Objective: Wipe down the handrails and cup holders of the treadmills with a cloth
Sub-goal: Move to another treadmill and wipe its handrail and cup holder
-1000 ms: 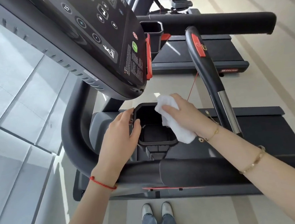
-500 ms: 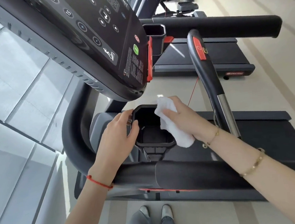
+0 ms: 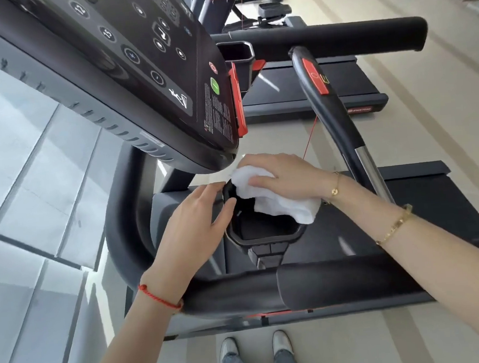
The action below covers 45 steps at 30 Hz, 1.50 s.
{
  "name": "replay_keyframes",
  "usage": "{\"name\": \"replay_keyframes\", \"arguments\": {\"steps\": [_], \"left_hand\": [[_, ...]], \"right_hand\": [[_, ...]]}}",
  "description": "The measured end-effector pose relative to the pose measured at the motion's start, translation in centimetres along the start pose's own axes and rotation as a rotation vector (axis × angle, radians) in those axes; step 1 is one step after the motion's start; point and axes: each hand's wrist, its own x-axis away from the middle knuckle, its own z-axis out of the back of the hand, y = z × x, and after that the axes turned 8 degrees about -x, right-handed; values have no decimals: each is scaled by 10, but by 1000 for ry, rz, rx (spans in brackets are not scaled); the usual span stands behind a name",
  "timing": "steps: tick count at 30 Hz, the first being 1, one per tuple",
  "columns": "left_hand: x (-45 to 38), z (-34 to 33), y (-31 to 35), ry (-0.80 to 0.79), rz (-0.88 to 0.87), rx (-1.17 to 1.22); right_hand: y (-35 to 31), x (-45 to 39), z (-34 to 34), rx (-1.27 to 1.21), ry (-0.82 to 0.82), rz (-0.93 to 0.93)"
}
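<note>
The treadmill (image 3: 407, 219) is lying across the view, its belt running lengthwise away to the right, with a second treadmill (image 3: 311, 89) standing parallel beyond it. The control panel (image 3: 144, 74) is tilting overhead at the upper left, its lower edge hanging just above the working area. A padded handrail (image 3: 341, 283) is running horizontally along the near side, curving up at the left into the frame; a second, curved handrail (image 3: 339, 122) with a red strip and a chrome section is running diagonally on the right. Bare floor is showing between the two machines and beneath the person's shoes (image 3: 254, 349).

The cup holder (image 3: 265, 238), a black angular pocket opening upward, is sitting between the handrails, just under the panel's edge. The white cloth (image 3: 277, 201) is draping over its far and right rim, its long axis slanting from upper left to lower right, one end hanging past the rim.

The right hand (image 3: 278, 175) is pressing the cloth against the far rim, fingers curling over it and thumb pinching from below. The left hand (image 3: 190, 228) is resting against the holder's left rim, fingers relaxed, thumb touching the edge.
</note>
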Motion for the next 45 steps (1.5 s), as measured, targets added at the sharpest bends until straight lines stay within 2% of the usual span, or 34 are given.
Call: {"name": "replay_keyframes", "arguments": {"steps": [2, 7, 11, 14, 18, 21, 23, 25, 27, 29, 34, 40, 45], "left_hand": [[-7, 2, -2, -15, -33, 7], [-20, 4, -8, -73, -122, 26], [-28, 3, -13, -121, -208, 31], [-31, 3, -17, -142, -237, 76], [-30, 2, -20, -157, -239, 152], [-29, 2, -23, -174, -242, 185], [-29, 2, -23, -181, -253, 181], [-29, 2, -24, -191, -268, 165], [-29, 3, -25, -199, -280, 172], [-29, 4, -25, -194, -291, 198], [-29, 4, -26, -176, -282, 227], [-27, 5, -27, -198, -265, 236], [-26, 7, -25, -203, -264, 232]], "right_hand": [[0, 9, -2, -66, 64, -59], [-8, 63, -29, -568, 274, -356], [-20, 81, -51, -692, 370, -498], [-19, 63, -35, -589, 362, -540], [-17, 53, -26, -533, 292, -487], [-27, 86, -38, -584, 365, -494], [-37, 110, -43, -624, 449, -427], [-48, 124, -42, -543, 469, -348], [-55, 130, -40, -409, 401, -282], [-62, 128, -40, -280, 258, -239], [-77, 94, -50, 24, -25, -224], [-67, 105, -43, 109, -21, -154], [-56, 120, -29, 94, 43, -39]]}}
